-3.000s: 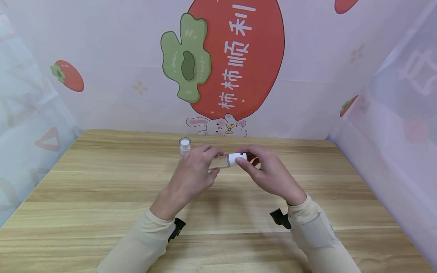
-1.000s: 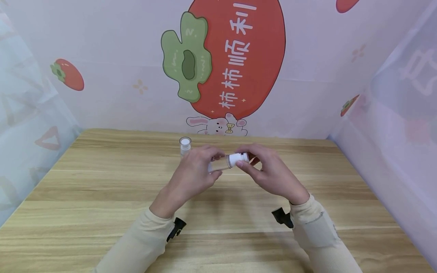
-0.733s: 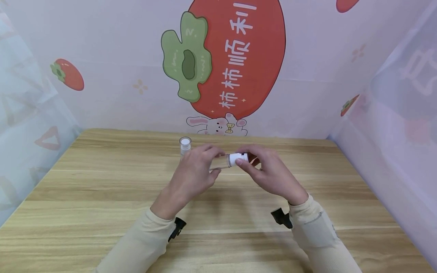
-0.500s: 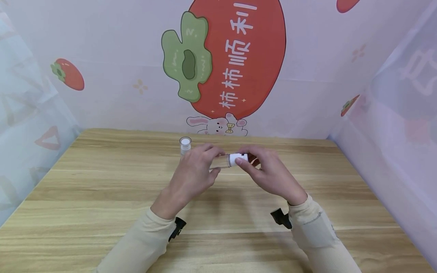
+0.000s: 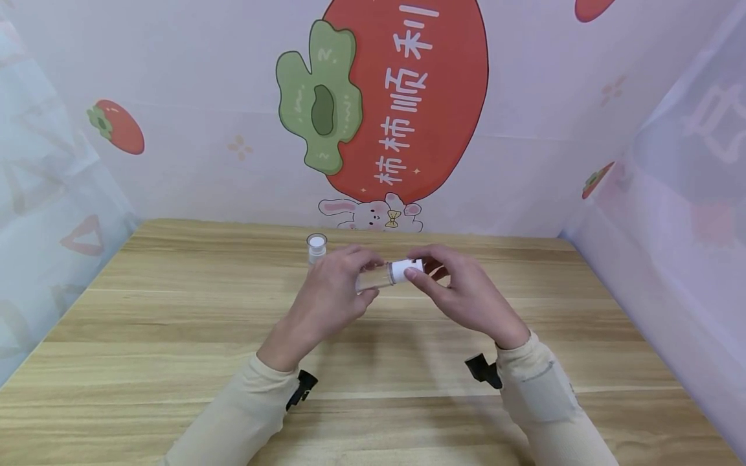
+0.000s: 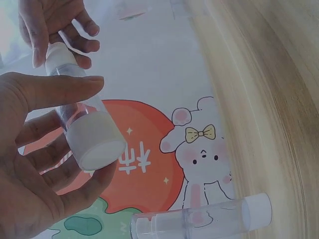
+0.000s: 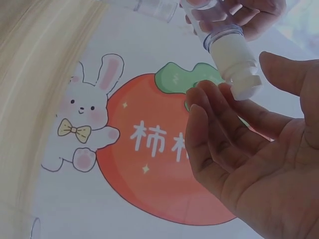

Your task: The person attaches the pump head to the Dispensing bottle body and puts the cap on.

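Note:
My left hand (image 5: 332,291) grips a clear bottle (image 5: 374,278) by its body, lying nearly level above the table. In the left wrist view, its white base (image 6: 97,142) faces the camera. The bottle's white pump top (image 7: 234,59) points to the right. My right hand (image 5: 466,291) is around the pump end, fingers loosely bent. In the right wrist view, a small gap shows between its thumb (image 7: 284,69) and the pump; whether the fingers touch the pump cannot be told. A second clear bottle (image 6: 214,221) with a white pump stands upright behind my left hand.
The wooden table (image 5: 175,362) ends at a printed cloth wall (image 5: 204,162) at the back, with cloth on both sides. A clear rounded rim (image 7: 35,229) shows at the lower left corner of the right wrist view.
Both hands stay in nearly the same place. The bottle's tilt shifts slightly back and forth. My right thumb has moved a little farther over the white pump top, and the right hand has loosened.

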`<state>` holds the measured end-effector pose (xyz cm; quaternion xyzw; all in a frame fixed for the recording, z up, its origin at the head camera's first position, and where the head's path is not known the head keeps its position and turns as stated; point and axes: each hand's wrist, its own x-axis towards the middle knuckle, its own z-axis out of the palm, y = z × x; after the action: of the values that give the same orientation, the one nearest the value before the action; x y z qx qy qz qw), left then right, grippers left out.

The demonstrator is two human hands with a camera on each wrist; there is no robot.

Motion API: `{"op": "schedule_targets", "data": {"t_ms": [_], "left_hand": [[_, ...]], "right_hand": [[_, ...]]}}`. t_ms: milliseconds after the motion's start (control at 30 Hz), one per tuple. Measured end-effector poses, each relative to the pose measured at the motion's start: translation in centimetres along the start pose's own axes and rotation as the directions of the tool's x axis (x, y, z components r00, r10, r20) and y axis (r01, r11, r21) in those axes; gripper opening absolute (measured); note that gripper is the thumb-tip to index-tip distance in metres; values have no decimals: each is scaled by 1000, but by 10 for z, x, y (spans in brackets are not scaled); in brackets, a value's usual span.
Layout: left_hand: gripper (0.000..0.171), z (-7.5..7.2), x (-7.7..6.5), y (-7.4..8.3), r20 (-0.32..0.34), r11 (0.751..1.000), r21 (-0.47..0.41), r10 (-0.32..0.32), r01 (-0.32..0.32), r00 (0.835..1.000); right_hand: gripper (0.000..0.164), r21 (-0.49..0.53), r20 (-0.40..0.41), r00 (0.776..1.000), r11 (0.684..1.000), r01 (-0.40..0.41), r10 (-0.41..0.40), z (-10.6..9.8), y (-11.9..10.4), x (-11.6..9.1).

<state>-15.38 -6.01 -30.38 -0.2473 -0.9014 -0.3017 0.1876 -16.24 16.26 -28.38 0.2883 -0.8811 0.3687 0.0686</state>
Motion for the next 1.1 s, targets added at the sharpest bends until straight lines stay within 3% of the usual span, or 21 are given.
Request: {"op": "schedule_targets", "data": {"t_ms": [233,533,833,1100], "left_hand": [[39,-1,0,-3,23,990,-136,-19,22,1000],[38,-1,2,-8,97,971,-232,-35,57,995],[37,-5,2,-8,225,942,-311,-59,129,973],[37,-5,2,-8,242,937,-323,-54,133,969]], "right_hand": [[34,3,-3,997,997,75,-75,-4,2,-1],[43,37,23,981,981,191,-192,-4,4,-1],[46,32,35,973,973,229,-230,-5,3,-2],[40,25,42,971,972,234,-235,-5,3,-1]]}}
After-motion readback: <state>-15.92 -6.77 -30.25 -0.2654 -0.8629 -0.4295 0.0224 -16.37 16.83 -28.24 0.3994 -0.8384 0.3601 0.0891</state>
